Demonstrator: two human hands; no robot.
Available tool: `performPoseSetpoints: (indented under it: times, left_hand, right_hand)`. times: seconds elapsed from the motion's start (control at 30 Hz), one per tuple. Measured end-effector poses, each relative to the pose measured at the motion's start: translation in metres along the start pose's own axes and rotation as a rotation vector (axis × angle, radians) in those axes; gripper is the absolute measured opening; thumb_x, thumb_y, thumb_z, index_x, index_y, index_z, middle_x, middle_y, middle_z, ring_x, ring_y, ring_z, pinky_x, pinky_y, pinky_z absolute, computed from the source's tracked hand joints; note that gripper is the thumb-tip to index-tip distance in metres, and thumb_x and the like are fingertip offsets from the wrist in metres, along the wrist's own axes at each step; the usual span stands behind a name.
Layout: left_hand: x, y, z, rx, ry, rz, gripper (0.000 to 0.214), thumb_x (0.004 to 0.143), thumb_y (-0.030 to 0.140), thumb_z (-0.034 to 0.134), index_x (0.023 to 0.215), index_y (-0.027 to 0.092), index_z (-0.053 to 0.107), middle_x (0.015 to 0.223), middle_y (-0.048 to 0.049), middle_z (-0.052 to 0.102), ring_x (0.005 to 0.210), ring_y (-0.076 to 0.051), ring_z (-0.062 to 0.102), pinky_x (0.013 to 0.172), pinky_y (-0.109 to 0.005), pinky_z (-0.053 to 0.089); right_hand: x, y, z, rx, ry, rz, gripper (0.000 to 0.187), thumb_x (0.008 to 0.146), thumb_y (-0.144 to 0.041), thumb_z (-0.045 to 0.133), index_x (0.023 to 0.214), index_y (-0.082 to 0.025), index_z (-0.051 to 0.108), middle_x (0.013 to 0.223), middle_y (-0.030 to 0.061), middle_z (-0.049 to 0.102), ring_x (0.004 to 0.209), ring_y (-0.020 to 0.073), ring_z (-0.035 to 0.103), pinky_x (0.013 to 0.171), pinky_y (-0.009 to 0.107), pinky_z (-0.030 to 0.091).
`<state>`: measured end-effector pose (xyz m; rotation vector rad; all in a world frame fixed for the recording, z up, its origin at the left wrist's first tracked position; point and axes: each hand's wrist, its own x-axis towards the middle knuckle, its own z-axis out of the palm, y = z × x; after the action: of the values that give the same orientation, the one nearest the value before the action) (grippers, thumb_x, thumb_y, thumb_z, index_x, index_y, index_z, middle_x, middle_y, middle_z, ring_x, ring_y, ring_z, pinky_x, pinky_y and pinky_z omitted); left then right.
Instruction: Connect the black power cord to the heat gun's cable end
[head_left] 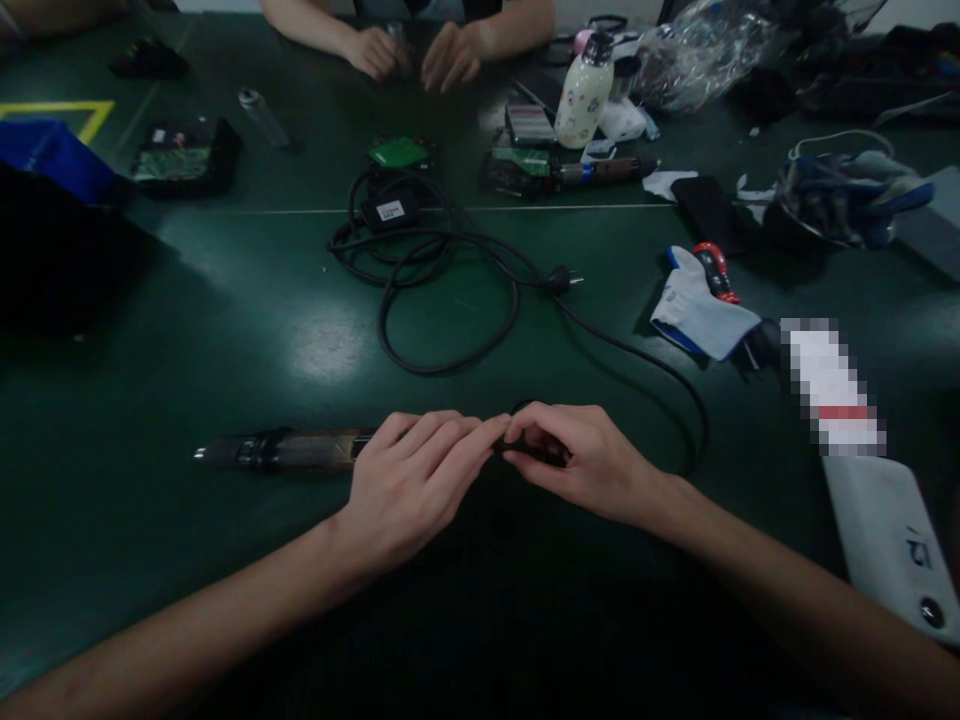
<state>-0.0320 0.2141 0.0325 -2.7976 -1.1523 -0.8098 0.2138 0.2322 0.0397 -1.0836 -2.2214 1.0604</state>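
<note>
A dark, brown-bodied electric screwdriver [300,449] lies across the table in front of me, its tip with small bright metal pointing left. My left hand [420,475] is wrapped over its right part, which hides that end. Close beside it, my right hand [581,455] is closed in a pinch at the tool's right end, holding the end of a black cable [694,385]. Fingertips of both hands meet there, so the joint between cable and tool cannot be made out. From my right hand the cable curves back to a loose coil with a labelled black adapter [390,211].
A mains plug [562,280] lies beside the coil. Gloves [705,305] and a white case [889,530] are on the right. Farther back are a patterned bottle [585,95], opened circuit-board units [184,155] and another person's hands [454,55]. A blue bin [56,160] stands left.
</note>
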Motion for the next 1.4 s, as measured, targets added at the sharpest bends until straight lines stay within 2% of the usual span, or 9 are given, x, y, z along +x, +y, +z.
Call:
performPoseSetpoints:
  times: [0.2,0.43,0.97,1.17,1.4]
  left_hand:
    - [0.001,0.0,-0.001,0.013,0.0,0.02,0.048,0.096,0.015,0.071,0.142,0.018,0.057,0.116,-0.002,0.077,0.104,-0.018,0.071,0.083,-0.036,0.046]
    - [0.0,0.002,-0.001,-0.027,0.019,0.008,0.048,0.093,0.018,0.071,0.14,0.016,0.059,0.116,-0.0034,0.077,0.107,-0.02,0.072,0.087,-0.037,0.048]
    - [-0.002,0.0,0.001,-0.012,0.025,0.021,0.046,0.096,0.013,0.07,0.14,0.018,0.058,0.112,-0.0031,0.078,0.107,-0.018,0.072,0.088,-0.036,0.048]
    - [0.0,0.002,-0.001,-0.022,0.016,0.006,0.049,0.094,0.02,0.072,0.14,0.015,0.058,0.116,-0.0057,0.077,0.106,-0.02,0.073,0.087,-0.037,0.048]
    - [-0.002,-0.001,-0.001,-0.049,0.009,0.034,0.046,0.095,0.014,0.069,0.14,0.017,0.058,0.116,-0.0034,0.078,0.109,-0.019,0.072,0.09,-0.036,0.048]
  right_hand:
    - [-0.001,0.01,0.0,0.067,0.009,-0.07,0.013,0.098,-0.021,0.07,0.109,-0.021,0.065,0.084,-0.0044,0.064,0.068,0.0086,0.056,0.064,0.022,0.042]
    - [-0.004,0.013,0.007,0.055,0.056,-0.064,0.013,0.096,-0.021,0.072,0.107,-0.021,0.065,0.081,-0.0053,0.065,0.065,0.0079,0.056,0.062,0.021,0.042]
    - [-0.003,0.011,0.004,-0.005,0.023,-0.086,0.01,0.101,-0.024,0.067,0.111,-0.022,0.064,0.087,-0.0026,0.068,0.072,0.0105,0.061,0.066,0.023,0.044]
    - [-0.004,0.012,0.005,-0.003,0.034,-0.093,0.009,0.101,-0.023,0.066,0.11,-0.022,0.063,0.087,-0.0022,0.068,0.073,0.0111,0.062,0.067,0.023,0.044]
    - [-0.004,0.011,0.005,-0.01,0.018,-0.076,0.011,0.101,-0.025,0.067,0.111,-0.022,0.064,0.085,-0.0032,0.066,0.069,0.01,0.059,0.064,0.022,0.042]
